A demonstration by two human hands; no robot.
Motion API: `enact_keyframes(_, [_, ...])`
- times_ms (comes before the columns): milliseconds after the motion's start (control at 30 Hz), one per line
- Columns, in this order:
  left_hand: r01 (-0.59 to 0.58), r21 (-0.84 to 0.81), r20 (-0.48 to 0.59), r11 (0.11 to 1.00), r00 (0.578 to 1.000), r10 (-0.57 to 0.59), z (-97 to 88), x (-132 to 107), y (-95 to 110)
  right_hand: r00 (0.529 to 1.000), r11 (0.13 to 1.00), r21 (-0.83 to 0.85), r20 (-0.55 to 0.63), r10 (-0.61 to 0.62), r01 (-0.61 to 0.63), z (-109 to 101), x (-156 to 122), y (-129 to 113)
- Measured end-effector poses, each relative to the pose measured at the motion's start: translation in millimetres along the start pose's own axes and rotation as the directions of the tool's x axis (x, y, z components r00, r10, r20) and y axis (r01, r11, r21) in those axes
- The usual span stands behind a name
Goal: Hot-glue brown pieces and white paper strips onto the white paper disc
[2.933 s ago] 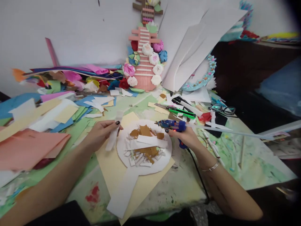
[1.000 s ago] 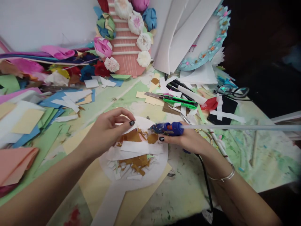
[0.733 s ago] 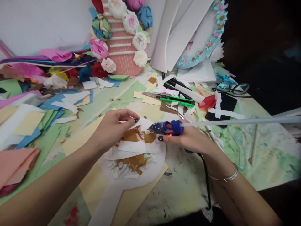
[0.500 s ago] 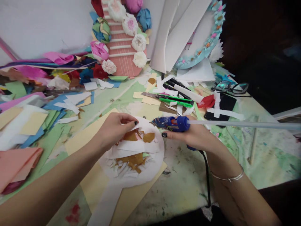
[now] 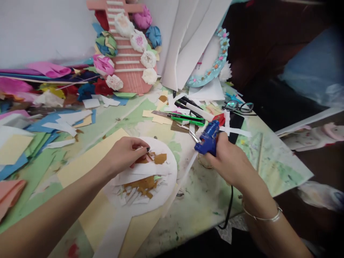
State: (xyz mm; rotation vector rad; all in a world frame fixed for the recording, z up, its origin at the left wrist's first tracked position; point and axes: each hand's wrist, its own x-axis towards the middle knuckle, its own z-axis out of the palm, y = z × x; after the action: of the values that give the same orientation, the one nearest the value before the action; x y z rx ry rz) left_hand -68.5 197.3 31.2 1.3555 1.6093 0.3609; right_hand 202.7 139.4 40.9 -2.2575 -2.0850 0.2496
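A white paper strip (image 5: 141, 149) is being pinched between the thumb and pressed-together fingertips of the left hand (image 5: 125, 153), and it is being held down against the far part of a white round cutout (image 5: 168, 179). Most of the strip is being hidden by the fingers. On that cutout, brown and white scraps (image 5: 142, 183) are being kept in a loose pile, just beside the fingertips on their near side. The cutout is being carried by a pale yellow sheet (image 5: 88, 163), which is lying on the paint-stained table (image 5: 212, 195). To the right, well apart from the cutout, a blue glue gun (image 5: 208, 137) is being gripped in the closed right hand (image 5: 229, 163), lifted off the table and tilted. A black cord (image 5: 229, 206) is being trailed from under that hand toward the near edge, and a thin bracelet (image 5: 262, 216) is being worn on the wrist. Just beyond the gun, a green utility knife (image 5: 188, 120) is lying among paper offcuts, and a pair of glasses (image 5: 239, 106) is lying farther right. At the far side, a pink paper guitar (image 5: 131, 73) decked with paper flowers is being propped against the wall, with white boards (image 5: 185, 43) leaning beside it. Coloured sheets (image 5: 40, 122) are being heaped at the left.
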Motion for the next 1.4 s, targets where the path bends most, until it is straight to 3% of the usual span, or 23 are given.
enact_keyframes(133, [-0.016, -0.022, 0.024, 1.0, 1.0, 0.016, 0.7, -1.0, -0.9, 0.971, 0.963, -0.163, 0.073, 0.229, -0.215, 12.9, -21.5, 17.5])
enact_keyframes(233, [-0.026, -0.036, 0.036, 0.999, 0.999, 0.027, 0.6, -0.9, -2.6, 0.955, 0.963, -0.119, 0.145, 0.259, -0.243, 25.1, -32.3, 29.9])
enact_keyframes(300, [-0.023, -0.034, 0.057, 0.999, 0.998, 0.025, 0.3, -0.6, -3.8, 0.973, 0.977, -0.111, 0.119, 0.197, -0.184, 28.4, -37.5, 35.5])
enact_keyframes(433, [-0.017, -0.039, 0.083, 0.999, 0.996, 0.02, -0.5, -1.2, -4.8, 0.997, 0.97, -0.244, -0.066, -0.027, 0.01, 13.8, -40.6, 30.5])
enact_keyframes(600, [-0.005, -0.068, 0.083, 0.998, 0.997, 0.011, 0.4, -4.5, -1.7, 0.913, 0.927, -0.02, -0.165, -0.372, 0.374, -6.1, -9.2, -17.5])
enact_keyframes(700, [0.006, -0.089, 0.089, 0.996, 0.996, 0.002, 1.7, -5.0, 0.6, 0.86, 0.852, 0.113, -0.056, -0.508, 0.511, 5.4, 24.0, -49.4])
enact_keyframes(867, [-0.035, -0.148, 0.035, 0.988, 0.999, 0.041, 3.3, -2.9, 2.2, 0.853, 0.84, 0.174, 0.002, -0.521, 0.513, 28.5, 56.9, -72.6])
enact_keyframes(1000, [-0.098, -0.209, 0.006, 0.973, 0.995, 0.101, 2.3, -1.2, 5.8, 0.847, 0.836, 0.155, -0.01, -0.531, 0.526, 25.2, 59.4, -70.6])
enact_keyframes(1167, [-0.062, -0.314, 0.056, 0.947, 0.995, 0.084, 4.6, 2.4, 10.9, 0.845, 0.832, 0.161, -0.032, -0.534, 0.531, 22.6, 63.9, -69.5])
enact_keyframes(1400, [0.002, -0.178, 0.046, 0.984, 0.999, 0.006, 9.4, 2.8, 10.3, 0.841, 0.82, 0.216, -0.011, -0.541, 0.53, 29.7, 70.9, -75.9])
